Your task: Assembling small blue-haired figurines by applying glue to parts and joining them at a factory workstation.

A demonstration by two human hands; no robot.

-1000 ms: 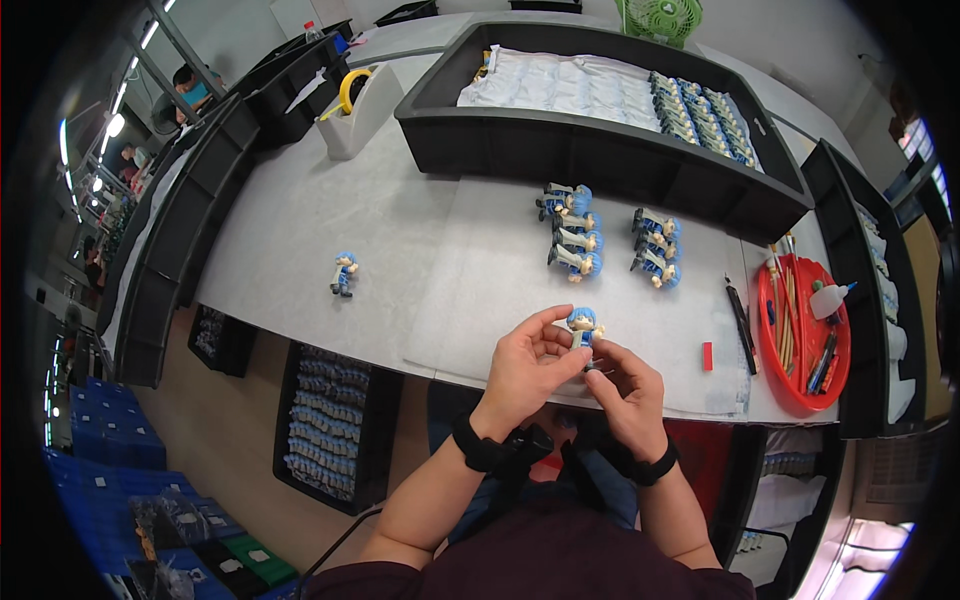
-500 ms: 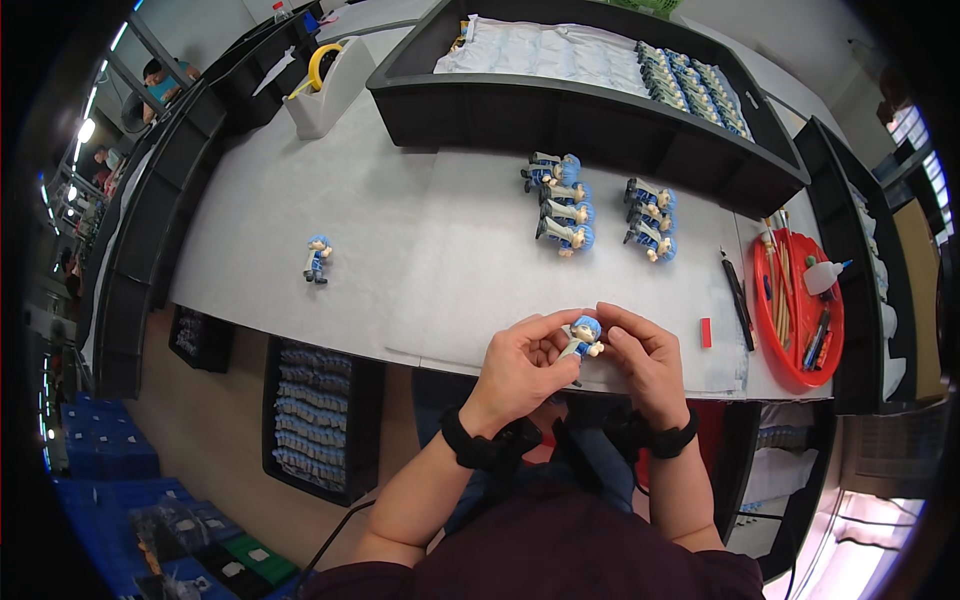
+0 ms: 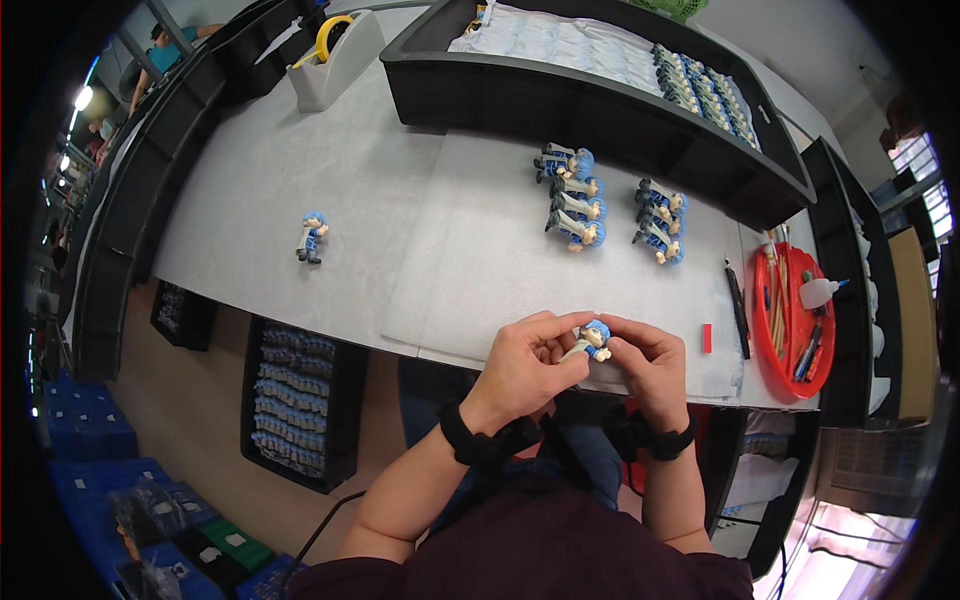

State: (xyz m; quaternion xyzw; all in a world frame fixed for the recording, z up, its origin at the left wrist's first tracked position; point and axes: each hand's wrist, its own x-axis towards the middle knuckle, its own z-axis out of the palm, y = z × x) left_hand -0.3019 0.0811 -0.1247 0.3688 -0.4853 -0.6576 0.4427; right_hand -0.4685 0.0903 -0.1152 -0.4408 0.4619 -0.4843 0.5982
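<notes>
Your left hand (image 3: 522, 368) and right hand (image 3: 652, 364) meet at the near edge of the grey table (image 3: 250, 190), low in the middle of the frame, fingers of both closed on a small blue-capped toy figure (image 3: 591, 338) between them. Above, on the pale mat (image 3: 480, 260), two short rows of like figures (image 3: 610, 208) lie side by side. A lone figure (image 3: 312, 236) stands to the left. A red tray (image 3: 795, 320) of tools sits at right, a tape dispenser (image 3: 335, 58) upper left.
</notes>
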